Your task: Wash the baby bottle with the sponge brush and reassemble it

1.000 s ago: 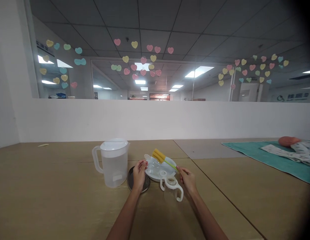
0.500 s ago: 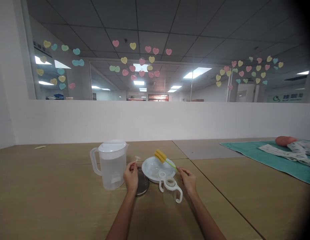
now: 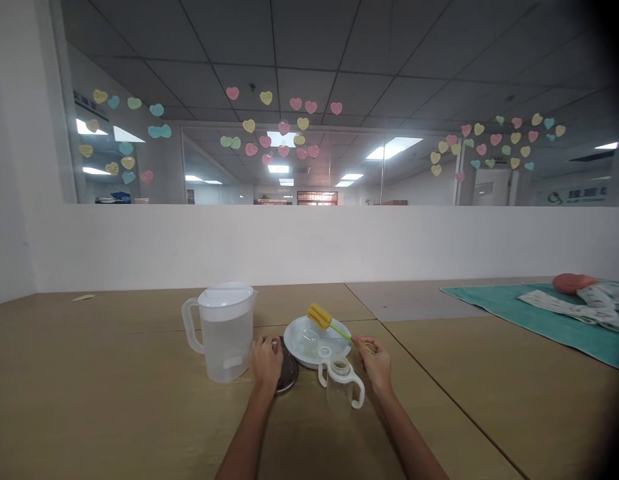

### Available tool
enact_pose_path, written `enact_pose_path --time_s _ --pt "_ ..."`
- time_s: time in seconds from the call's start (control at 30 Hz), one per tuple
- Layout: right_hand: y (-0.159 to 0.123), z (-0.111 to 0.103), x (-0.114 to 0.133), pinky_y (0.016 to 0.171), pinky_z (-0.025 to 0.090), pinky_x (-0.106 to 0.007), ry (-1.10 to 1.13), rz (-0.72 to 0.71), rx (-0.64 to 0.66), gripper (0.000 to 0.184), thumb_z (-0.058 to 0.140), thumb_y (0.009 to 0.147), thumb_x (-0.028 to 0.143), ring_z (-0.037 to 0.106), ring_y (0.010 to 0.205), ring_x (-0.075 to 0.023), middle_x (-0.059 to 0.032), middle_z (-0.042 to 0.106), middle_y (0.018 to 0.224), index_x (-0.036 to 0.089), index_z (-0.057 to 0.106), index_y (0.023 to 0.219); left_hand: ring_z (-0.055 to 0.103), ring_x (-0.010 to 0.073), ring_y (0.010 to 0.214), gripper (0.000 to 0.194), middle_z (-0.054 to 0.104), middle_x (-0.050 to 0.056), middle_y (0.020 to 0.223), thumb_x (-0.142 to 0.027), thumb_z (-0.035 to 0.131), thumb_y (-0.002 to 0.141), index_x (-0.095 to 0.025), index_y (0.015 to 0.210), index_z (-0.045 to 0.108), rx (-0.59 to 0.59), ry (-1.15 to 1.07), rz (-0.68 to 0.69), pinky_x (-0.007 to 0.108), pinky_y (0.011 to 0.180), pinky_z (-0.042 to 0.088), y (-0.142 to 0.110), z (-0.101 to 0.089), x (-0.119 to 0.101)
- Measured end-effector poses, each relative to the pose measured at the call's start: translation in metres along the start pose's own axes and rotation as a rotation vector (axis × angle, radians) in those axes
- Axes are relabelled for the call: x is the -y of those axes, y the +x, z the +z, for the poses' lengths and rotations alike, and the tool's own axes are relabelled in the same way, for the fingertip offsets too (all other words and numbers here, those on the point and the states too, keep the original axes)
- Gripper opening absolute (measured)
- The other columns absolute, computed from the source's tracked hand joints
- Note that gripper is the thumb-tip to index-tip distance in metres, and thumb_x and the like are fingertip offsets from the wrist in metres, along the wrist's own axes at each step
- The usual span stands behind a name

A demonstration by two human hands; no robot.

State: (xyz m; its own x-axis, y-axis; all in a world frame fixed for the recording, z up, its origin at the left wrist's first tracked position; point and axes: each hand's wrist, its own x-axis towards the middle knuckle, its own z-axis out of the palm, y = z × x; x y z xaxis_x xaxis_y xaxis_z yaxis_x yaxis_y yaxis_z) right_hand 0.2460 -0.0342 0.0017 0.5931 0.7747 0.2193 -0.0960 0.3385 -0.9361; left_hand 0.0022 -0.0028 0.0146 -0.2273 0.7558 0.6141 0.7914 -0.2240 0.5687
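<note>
My right hand [image 3: 376, 363] is closed on the green handle of a bottle brush [image 3: 320, 316]. Its yellow sponge head is over the far side of a white bowl [image 3: 295, 353], in which clear, shiny items lie, hard to make out. My left hand [image 3: 267, 363] is lowered over a dark round tray [image 3: 289, 375], fingers curled; a small pale bit shows at the fingertips, mostly hidden. Between my hands, in front of the bowl, stands a clear baby bottle [image 3: 339, 390] with a white two-handled ring and an open mouth.
A lidded translucent pitcher [image 3: 226, 333] holding clear liquid stands left of my left hand. Far right, a green cloth [image 3: 489, 303] carries patterned fabric [image 3: 564, 308] and a reddish object [image 3: 573, 284]. A low white wall [image 3: 299, 243] with a window runs behind the table.
My left hand has come down onto the dark tray, and the small translucent piece that stuck up from its fingers is now mostly hidden. My right hand holds the brush almost unmoved.
</note>
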Motion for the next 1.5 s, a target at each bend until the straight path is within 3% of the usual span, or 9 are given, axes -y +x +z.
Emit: enact_pose_path --time_s 0.17,0.27,0.4,0.6,0.77,0.97,1.07,1.2,1.5 --pt "-0.002 0.001 0.004 0.034 0.028 -0.021 -0.010 0.008 -0.010 0.049 0.072 0.050 0.060 0.034 0.036 -0.0074 0.0082 0.041 0.039 0.016 0.056 0.065 0.056 0.0215 0.094 0.026 0.067 0.003 0.096 -0.032 0.042 0.090 -0.024 0.088 0.066 0.111 0.048 0.382 0.036 0.085 0.038 -0.011 -0.003 -0.028" --pt "-0.002 0.001 0.005 0.033 0.027 -0.021 -0.016 0.018 -0.034 0.052 0.071 0.048 0.063 0.034 0.034 -0.0079 0.0085 0.040 0.037 0.017 0.055 0.063 0.053 0.0225 0.105 0.029 0.068 0.002 0.099 -0.036 0.041 0.091 -0.026 0.086 0.067 0.194 0.044 0.469 0.042 0.093 0.033 -0.018 0.005 -0.033" --pt "0.000 0.001 0.003 0.033 0.026 -0.021 -0.016 0.003 -0.048 0.052 0.071 0.047 0.065 0.033 0.033 -0.0075 0.0083 0.040 0.036 0.017 0.054 0.060 0.050 0.0259 0.115 0.033 0.071 0.003 0.094 -0.040 0.041 0.091 -0.025 0.083 0.070 0.271 0.054 0.463 0.049 0.102 0.024 -0.019 0.015 -0.028" --pt "0.001 0.002 -0.001 0.032 0.023 -0.021 -0.007 0.002 -0.025 0.049 0.072 0.050 0.062 0.030 0.032 -0.0066 0.0083 0.042 0.037 0.018 0.055 0.062 0.054 0.0269 0.111 0.038 0.073 0.004 0.088 -0.044 0.041 0.090 -0.026 0.076 0.071 0.331 0.045 0.474 0.055 0.105 0.019 -0.014 0.012 -0.030" --pt "0.003 0.000 -0.002 0.032 0.024 -0.020 0.070 0.035 -0.025 0.049 0.074 0.047 0.060 0.032 0.033 -0.0065 0.0091 0.041 0.037 0.019 0.050 0.060 0.060 0.0222 0.101 0.024 0.072 0.003 0.095 -0.037 0.049 0.086 -0.027 0.084 0.071 0.206 -0.097 0.404 0.047 0.103 0.029 -0.012 0.011 -0.031" --pt "0.002 0.003 -0.007 0.034 0.021 -0.019 0.107 0.047 0.073 0.049 0.076 0.048 0.059 0.029 0.033 -0.0055 0.0111 0.035 0.036 0.020 0.046 0.056 0.064 0.0193 0.090 0.020 0.071 0.004 0.092 -0.031 0.050 0.083 -0.023 0.085 0.068 0.008 -0.317 0.274 0.031 0.084 0.047 -0.010 0.009 -0.028" --pt "0.002 0.004 -0.008 0.038 0.028 -0.021 0.024 -0.023 0.086 0.049 0.075 0.047 0.061 0.039 0.039 -0.0084 0.0077 0.042 0.039 0.019 0.051 0.054 0.065 0.0191 0.086 0.017 0.071 0.004 0.086 -0.032 0.052 0.081 -0.022 0.079 0.065 -0.018 -0.379 0.226 0.031 0.082 0.048 -0.012 0.009 -0.029" --pt "0.005 0.000 -0.006 0.045 0.035 -0.023 -0.054 -0.103 -0.038 0.049 0.074 0.046 0.062 0.049 0.049 -0.0126 0.0021 0.053 0.046 0.018 0.054 0.052 0.066 0.0181 0.079 0.019 0.068 0.004 0.085 -0.039 0.052 0.082 -0.021 0.080 0.060 -0.033 -0.493 0.150 0.030 0.076 0.052 -0.014 0.009 -0.031" --pt "0.005 0.003 -0.019 0.034 0.025 -0.021 0.064 -0.006 0.127 0.051 0.076 0.045 0.060 0.035 0.034 -0.0070 0.0092 0.036 0.036 0.020 0.046 0.050 0.065 0.0184 0.083 0.026 0.066 0.006 0.092 -0.044 0.048 0.084 -0.020 0.090 0.056 -0.088 -0.512 0.119 0.032 0.075 0.054 -0.013 0.008 -0.030"
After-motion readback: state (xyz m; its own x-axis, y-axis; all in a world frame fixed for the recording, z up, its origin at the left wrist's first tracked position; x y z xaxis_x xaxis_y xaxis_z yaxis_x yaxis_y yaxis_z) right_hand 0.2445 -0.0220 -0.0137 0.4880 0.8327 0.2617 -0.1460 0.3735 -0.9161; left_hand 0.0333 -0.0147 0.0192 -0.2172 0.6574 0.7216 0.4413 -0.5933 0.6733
